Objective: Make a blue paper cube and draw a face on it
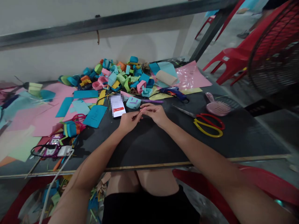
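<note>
Above the dark tabletop [149, 149], both of my hands meet near the middle. My left hand [129, 121] has its fingers pinched on a small pink piece, mostly hidden. My right hand [155, 114] closes its fingertips on the same pink piece [143, 109]. Just behind my hands lies a light blue folded paper piece [133, 103] with purple marks, beside a purple stick [153, 101]. A phone [118, 106] with a lit screen rests left of them. Scissors [205, 123] with red and yellow handles lie open to the right of my right hand.
Colourful folded paper pieces [121, 76] are heaped by the wall. A blue glue gun [174, 93], a pink hairbrush [217, 107] and a cardboard roll [166, 78] lie at the right. Paper sheets [42, 115] and a white cable [56, 180] are at the left; a fan [275, 53] stands far right.
</note>
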Demonstrator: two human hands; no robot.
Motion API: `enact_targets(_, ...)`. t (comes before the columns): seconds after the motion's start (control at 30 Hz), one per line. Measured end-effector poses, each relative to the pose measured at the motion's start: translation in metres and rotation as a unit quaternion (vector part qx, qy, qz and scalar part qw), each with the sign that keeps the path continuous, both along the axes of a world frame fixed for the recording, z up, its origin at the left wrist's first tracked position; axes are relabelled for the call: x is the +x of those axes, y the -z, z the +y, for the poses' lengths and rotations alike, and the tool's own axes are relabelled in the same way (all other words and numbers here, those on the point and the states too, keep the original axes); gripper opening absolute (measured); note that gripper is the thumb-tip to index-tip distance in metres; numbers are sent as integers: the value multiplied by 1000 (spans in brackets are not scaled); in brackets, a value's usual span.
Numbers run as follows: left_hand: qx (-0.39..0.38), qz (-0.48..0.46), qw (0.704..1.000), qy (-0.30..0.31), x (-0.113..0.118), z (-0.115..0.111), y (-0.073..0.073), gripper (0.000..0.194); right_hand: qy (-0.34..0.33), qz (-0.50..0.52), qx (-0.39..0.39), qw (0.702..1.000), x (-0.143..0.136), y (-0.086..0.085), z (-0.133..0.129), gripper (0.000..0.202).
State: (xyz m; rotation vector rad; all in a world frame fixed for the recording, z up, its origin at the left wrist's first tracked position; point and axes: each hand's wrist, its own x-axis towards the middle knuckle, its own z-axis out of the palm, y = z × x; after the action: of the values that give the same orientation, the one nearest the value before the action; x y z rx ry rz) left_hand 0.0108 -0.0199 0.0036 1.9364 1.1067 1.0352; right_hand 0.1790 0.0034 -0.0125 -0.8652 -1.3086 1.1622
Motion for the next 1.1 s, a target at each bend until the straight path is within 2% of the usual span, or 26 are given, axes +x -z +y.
enact_targets(0.1, -156, -129, 977, 74, 1, 3, 2, 52, -16, 10, -7, 1000, 2, 1, 2, 26)
enact_targets(0.2, -230, -213, 947, 71, 1, 6, 4, 57, -34, 11, -21, 999, 3, 0, 1, 34)
enact_targets(0.3, -225, -232, 946, 39, 1, 7, 6, 55, 24, -44, 54, 997, 3, -4, -4, 38)
enact_targets(0.43, -212, -261, 942, 18, 2, 7, 7, 50, 150, -147, 213, 954, 1, -15, -18, 12)
enact_targets(0.53, -217, -295, 930, 20, 1, 8, 7, 48, 160, -173, 278, 931, -1, -21, -26, 11)
enact_targets(0.63, -214, -317, 924, 25, 0, 9, 6, 43, 134, -185, 261, 938, -3, -22, -29, 32)
enact_targets(0.7, -218, -319, 922, 37, -1, 9, 5, 41, 143, -186, 232, 944, -2, -20, -28, 41)
enact_targets(0.8, -243, -314, 917, 39, 0, 9, 4, 36, 168, -205, 224, 938, 2, -18, -26, 33)
enact_targets(0.9, -253, -318, 913, 28, 1, 10, 4, 34, 178, -222, 251, 925, 5, -18, -25, 26)
enact_targets(1.0, -223, -330, 916, 39, 2, 11, 4, 37, 196, -243, 282, 907, 6, -20, -25, 21)
enact_targets(1.1, -207, -346, 914, 50, 3, 11, 4, 40, 196, -255, 298, 899, 3, -19, -26, 24)
